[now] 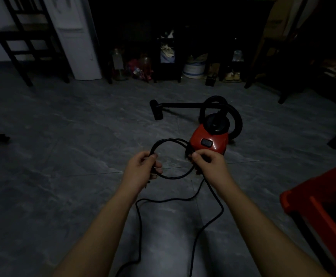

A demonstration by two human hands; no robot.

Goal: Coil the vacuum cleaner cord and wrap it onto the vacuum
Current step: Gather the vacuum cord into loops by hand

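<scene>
A small red vacuum cleaner stands on the grey floor, its black hose curling behind it and its wand and floor nozzle lying to the left. The black cord forms a round coil held in front of the vacuum. My left hand grips the coil's left side. My right hand pinches its right side, just before the vacuum's body. Loose cord trails down from my right hand across the floor toward the bottom edge.
A red plastic stool stands at the right, close to my right arm. A dark wooden chair and a white appliance are at the back left. Jars, a bucket and shoes sit under dark furniture at the back.
</scene>
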